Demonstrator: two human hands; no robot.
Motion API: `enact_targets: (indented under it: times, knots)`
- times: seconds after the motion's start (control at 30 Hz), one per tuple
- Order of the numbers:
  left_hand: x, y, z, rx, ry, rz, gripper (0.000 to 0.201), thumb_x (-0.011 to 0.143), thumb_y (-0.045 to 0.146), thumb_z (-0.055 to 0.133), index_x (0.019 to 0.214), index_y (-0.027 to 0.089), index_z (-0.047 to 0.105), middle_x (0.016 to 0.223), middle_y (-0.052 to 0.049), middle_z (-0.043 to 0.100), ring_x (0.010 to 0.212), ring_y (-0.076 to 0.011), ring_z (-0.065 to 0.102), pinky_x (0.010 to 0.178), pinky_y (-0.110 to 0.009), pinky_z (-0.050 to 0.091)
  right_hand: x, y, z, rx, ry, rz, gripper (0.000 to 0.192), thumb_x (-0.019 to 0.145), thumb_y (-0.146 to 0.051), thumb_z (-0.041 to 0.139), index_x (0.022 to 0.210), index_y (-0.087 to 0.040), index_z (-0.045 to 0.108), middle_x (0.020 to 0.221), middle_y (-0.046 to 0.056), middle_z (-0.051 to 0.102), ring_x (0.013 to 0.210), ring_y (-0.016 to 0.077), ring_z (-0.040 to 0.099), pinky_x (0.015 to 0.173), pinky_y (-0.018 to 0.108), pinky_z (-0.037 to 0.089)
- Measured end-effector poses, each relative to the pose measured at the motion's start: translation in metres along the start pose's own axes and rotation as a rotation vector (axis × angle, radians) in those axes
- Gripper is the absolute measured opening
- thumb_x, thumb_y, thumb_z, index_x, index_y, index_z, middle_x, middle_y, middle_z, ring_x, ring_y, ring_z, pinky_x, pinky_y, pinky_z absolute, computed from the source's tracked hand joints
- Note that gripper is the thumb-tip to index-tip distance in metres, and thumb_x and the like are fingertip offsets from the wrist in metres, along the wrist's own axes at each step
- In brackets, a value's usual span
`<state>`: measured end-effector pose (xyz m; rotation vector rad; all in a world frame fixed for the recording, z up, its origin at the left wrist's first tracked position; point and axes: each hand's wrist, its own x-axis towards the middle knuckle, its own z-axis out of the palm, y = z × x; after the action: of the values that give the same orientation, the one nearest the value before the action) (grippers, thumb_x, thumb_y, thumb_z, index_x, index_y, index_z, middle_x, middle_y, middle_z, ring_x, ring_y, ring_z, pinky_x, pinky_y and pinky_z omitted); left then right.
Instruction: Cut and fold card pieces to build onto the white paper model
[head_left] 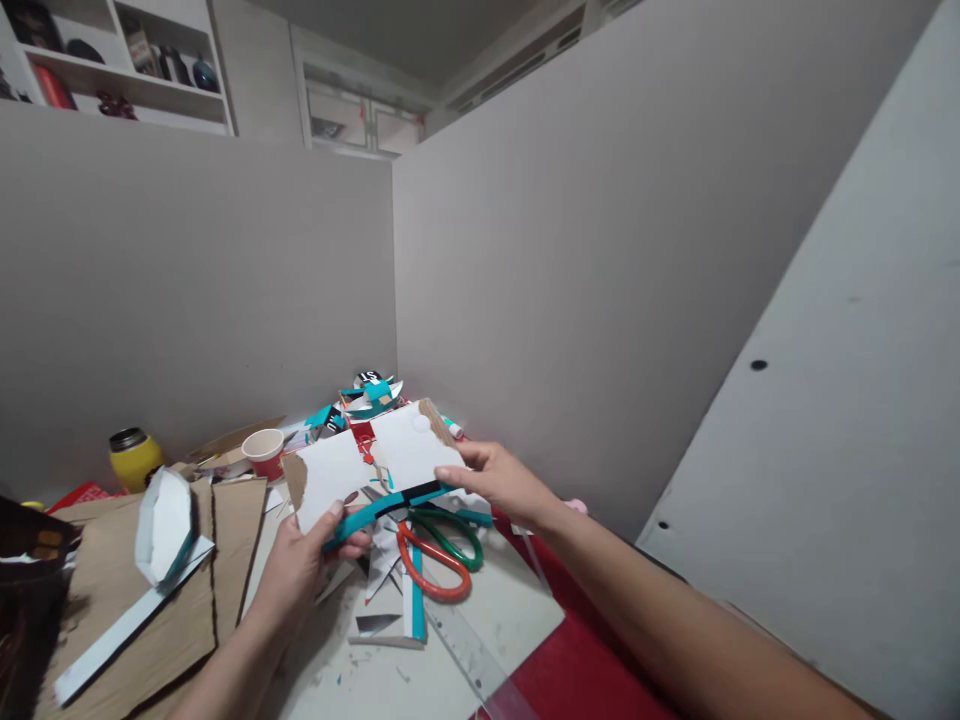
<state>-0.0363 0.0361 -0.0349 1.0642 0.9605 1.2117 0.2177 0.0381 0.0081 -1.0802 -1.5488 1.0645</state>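
Both of my hands hold up a bent piece of white card (371, 460) with a teal and black strip along its lower edge. My left hand (300, 565) grips its lower left corner, thumb on the teal strip. My right hand (499, 482) pinches its right edge. Just below the card lie scissors (439, 555) with one green and one orange handle loop, resting on paper scraps on the table.
Brown cardboard sheets (150, 590) and a folded white card shape (166, 525) lie at the left. A paper cup (264, 452) and a yellow jar (135, 458) stand behind. A clear ruler (472, 655) lies near the front. Grey partition walls close the back and right.
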Motion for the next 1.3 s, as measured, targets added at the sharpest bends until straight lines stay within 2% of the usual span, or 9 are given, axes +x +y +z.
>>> enact_targets:
  times: [0.17, 0.27, 0.37, 0.43, 0.57, 0.73, 0.83, 1.03, 1.3]
  knots:
    - [0.003, 0.007, -0.001, -0.153, -0.012, -0.054, 0.031, 0.071, 0.027, 0.077, 0.095, 0.012, 0.064, 0.082, -0.006, 0.073, 0.059, -0.0154, 0.069, 0.05, -0.022, 0.056, -0.009, 0.016, 0.009, 0.237, -0.026, 0.173, 0.035, 0.063, -0.045, 0.078, 0.075, -0.015, 0.063, 0.059, 0.0, 0.063, 0.055, 0.0121, 0.057, 0.052, 0.023, 0.042]
    - [-0.008, 0.01, 0.005, -0.236, -0.032, -0.068, 0.03, 0.071, 0.027, 0.078, 0.095, 0.013, 0.065, 0.08, -0.004, 0.073, 0.069, -0.0146, 0.071, 0.057, -0.019, 0.057, -0.017, 0.024, 0.025, 0.372, 0.044, 0.222, 0.037, 0.06, -0.043, 0.08, 0.078, -0.016, 0.063, 0.061, 0.001, 0.064, 0.054, 0.0114, 0.057, 0.05, 0.022, 0.042]
    - [-0.017, 0.006, 0.013, -0.202, -0.027, -0.079, 0.032, 0.067, 0.03, 0.081, 0.089, 0.01, 0.067, 0.081, -0.008, 0.073, 0.069, -0.0184, 0.071, 0.054, -0.022, 0.057, -0.025, 0.037, 0.041, 0.451, 0.066, 0.275, 0.036, 0.061, -0.041, 0.082, 0.081, -0.017, 0.065, 0.067, 0.004, 0.067, 0.053, 0.0118, 0.057, 0.049, 0.024, 0.044]
    - [-0.016, 0.001, 0.016, -0.191, -0.03, -0.111, 0.035, 0.065, 0.03, 0.082, 0.087, 0.007, 0.068, 0.077, -0.012, 0.072, 0.068, -0.021, 0.071, 0.054, -0.024, 0.057, -0.028, 0.044, 0.047, 0.465, 0.008, 0.33, 0.035, 0.061, -0.042, 0.082, 0.079, -0.017, 0.066, 0.071, 0.007, 0.069, 0.051, 0.0118, 0.055, 0.047, 0.025, 0.044]
    - [-0.014, 0.0, 0.017, -0.216, -0.041, -0.157, 0.03, 0.062, 0.03, 0.084, 0.073, 0.009, 0.066, 0.063, -0.006, 0.067, 0.055, -0.0167, 0.067, 0.048, -0.021, 0.054, -0.036, 0.046, 0.053, 0.527, -0.174, 0.414, 0.034, 0.065, -0.042, 0.081, 0.08, -0.015, 0.067, 0.074, 0.008, 0.07, 0.048, 0.0104, 0.055, 0.039, 0.02, 0.034]
    - [-0.012, 0.003, 0.013, -0.229, -0.146, -0.242, 0.023, 0.067, 0.027, 0.081, 0.075, 0.012, 0.065, 0.064, -0.002, 0.066, 0.056, -0.0136, 0.066, 0.049, -0.019, 0.055, -0.036, 0.044, 0.053, 0.578, -0.216, 0.352, 0.037, 0.062, -0.036, 0.083, 0.086, -0.011, 0.069, 0.072, 0.008, 0.072, 0.052, 0.0107, 0.061, 0.05, 0.021, 0.045]
    - [-0.011, 0.001, 0.013, -0.204, -0.152, -0.267, 0.025, 0.068, 0.031, 0.08, 0.078, 0.013, 0.065, 0.067, -0.003, 0.067, 0.058, -0.013, 0.065, 0.051, -0.019, 0.054, -0.032, 0.048, 0.051, 0.603, -0.225, 0.336, 0.036, 0.064, -0.036, 0.082, 0.088, -0.012, 0.07, 0.072, 0.007, 0.073, 0.051, 0.0099, 0.061, 0.05, 0.02, 0.045]
    - [-0.015, 0.004, 0.017, -0.069, -0.21, -0.221, 0.032, 0.066, 0.037, 0.081, 0.064, 0.014, 0.059, 0.059, -0.004, 0.066, 0.054, -0.0115, 0.059, 0.054, -0.02, 0.048, -0.032, 0.051, 0.048, 0.627, -0.276, 0.327, 0.035, 0.066, -0.035, 0.081, 0.089, -0.01, 0.071, 0.073, 0.007, 0.072, 0.053, 0.0093, 0.062, 0.051, 0.019, 0.048]
    - [-0.011, 0.006, 0.018, -0.015, -0.129, -0.201, 0.031, 0.064, 0.038, 0.082, 0.062, 0.014, 0.063, 0.055, -0.002, 0.063, 0.054, -0.0114, 0.056, 0.055, -0.02, 0.045, -0.033, 0.041, 0.047, 0.65, -0.414, 0.217, 0.033, 0.069, -0.031, 0.08, 0.092, -0.009, 0.072, 0.085, 0.011, 0.072, 0.07, 0.0149, 0.068, 0.054, 0.02, 0.053]
